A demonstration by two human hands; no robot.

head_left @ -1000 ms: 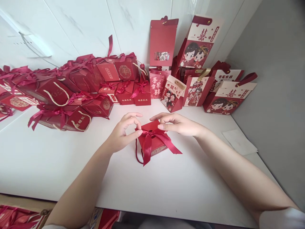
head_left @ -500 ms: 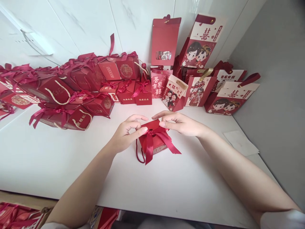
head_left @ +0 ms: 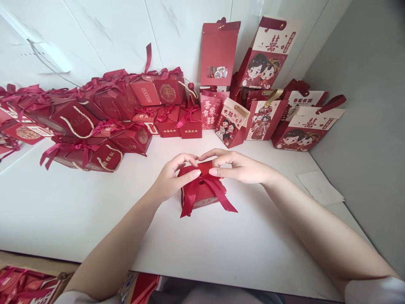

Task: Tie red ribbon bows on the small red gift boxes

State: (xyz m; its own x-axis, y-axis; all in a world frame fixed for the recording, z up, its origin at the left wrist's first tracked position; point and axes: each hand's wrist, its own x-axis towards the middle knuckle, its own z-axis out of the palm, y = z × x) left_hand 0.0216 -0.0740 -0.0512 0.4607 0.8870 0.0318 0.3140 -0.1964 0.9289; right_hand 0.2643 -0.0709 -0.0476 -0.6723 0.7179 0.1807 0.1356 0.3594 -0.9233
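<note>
A small red gift box (head_left: 207,196) with a gold pattern on its front sits on the white table in front of me. A shiny red ribbon (head_left: 191,196) is tied across its top, its two tails hanging over the front. My left hand (head_left: 174,175) curves over the box's left top edge, thumb in front and fingers behind. From the right, my right hand (head_left: 236,166) grips the top in the same way, its thumb near the ribbon's knot. The fingertips of both hands nearly meet behind the box, partly hidden.
Red gift boxes (head_left: 110,101) with ribbons and rope handles are stacked at the back left. Red and white paper gift bags (head_left: 264,120) stand at the back right. White paper (head_left: 319,188) lies at the right edge. More red packages (head_left: 27,285) fill a carton at lower left.
The gift box has turned slightly and tipped, so its left rope handle is now mostly hidden. My hands have come closer together and closed around its top.
</note>
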